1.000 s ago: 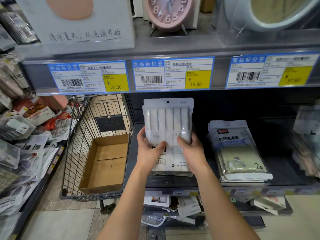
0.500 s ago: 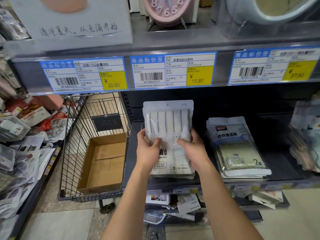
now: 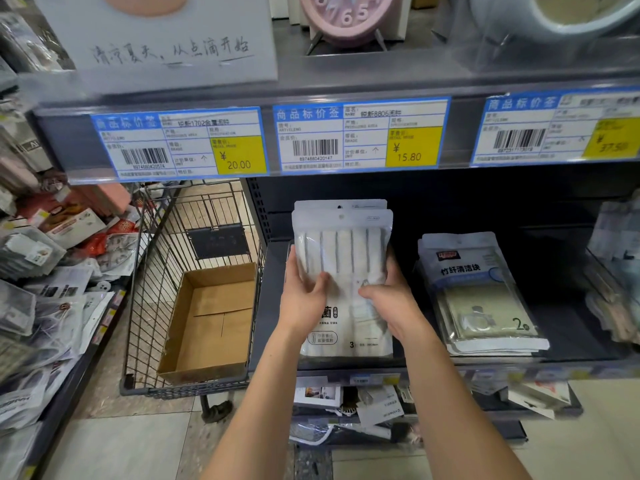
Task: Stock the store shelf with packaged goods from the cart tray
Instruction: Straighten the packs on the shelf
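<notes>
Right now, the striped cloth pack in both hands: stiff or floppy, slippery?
Probably floppy: the striped cloth pack is a thin plastic pouch of folded cloths, held by the left hand and right hand. Likely light. Its glossy film may slip.

The towel pouch (image 3: 343, 271) is presenting as smooth, glossy plastic film, frosted white at the top, and ribbed cloth is showing through its clear window. The neighbouring pouch stack (image 3: 485, 299) is reflecting likewise: shiny film over coarse beige cloth. The shelf (image 3: 568, 327) is reading as dark, matt painted metal. The price labels (image 3: 360, 136) are sitting as printed paper behind a clear glossy plastic strip. The cart (image 3: 152, 289) is showing dull grey wire metal. The box (image 3: 214, 313) inside it is looking like matt brown cardboard. The floor (image 3: 114, 448) is appearing as smooth, faintly speckled tile.
</notes>
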### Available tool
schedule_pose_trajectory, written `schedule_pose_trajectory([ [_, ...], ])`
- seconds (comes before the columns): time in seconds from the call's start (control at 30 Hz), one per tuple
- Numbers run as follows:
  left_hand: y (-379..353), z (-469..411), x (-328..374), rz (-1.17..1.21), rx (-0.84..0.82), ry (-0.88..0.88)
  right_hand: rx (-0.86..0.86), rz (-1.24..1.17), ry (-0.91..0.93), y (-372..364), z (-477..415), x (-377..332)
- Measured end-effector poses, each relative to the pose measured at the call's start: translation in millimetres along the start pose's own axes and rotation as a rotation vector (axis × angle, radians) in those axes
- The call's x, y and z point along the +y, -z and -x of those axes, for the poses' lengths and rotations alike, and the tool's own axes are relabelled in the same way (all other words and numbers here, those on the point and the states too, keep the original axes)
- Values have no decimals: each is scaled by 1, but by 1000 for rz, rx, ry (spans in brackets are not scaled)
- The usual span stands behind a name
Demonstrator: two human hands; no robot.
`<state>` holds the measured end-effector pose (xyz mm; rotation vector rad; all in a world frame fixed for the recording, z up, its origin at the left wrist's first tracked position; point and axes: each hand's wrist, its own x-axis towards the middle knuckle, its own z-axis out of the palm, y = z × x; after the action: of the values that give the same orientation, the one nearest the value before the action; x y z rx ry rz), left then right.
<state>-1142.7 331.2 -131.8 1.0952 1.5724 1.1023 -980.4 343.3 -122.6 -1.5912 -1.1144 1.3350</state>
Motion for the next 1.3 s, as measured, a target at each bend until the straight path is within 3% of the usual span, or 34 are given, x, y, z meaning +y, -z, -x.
schedule_pose_trajectory([
  [0.13,4,-3,-2,19,-43,24,-7,-2,29,1,5,0],
  [0.33,0,-4,1,105,28,54,66,-113,37,-2,3,1],
  [0.87,1,-1,0,-57,71,45,44,-31,20,-5,-2,7],
  [1.03,-1,-2,-2,-20,41,38,76,-52,-22,-6,-5,8],
  [1.3,0,7,0,-31,55,-23,118,-194,55,-10,-3,11],
])
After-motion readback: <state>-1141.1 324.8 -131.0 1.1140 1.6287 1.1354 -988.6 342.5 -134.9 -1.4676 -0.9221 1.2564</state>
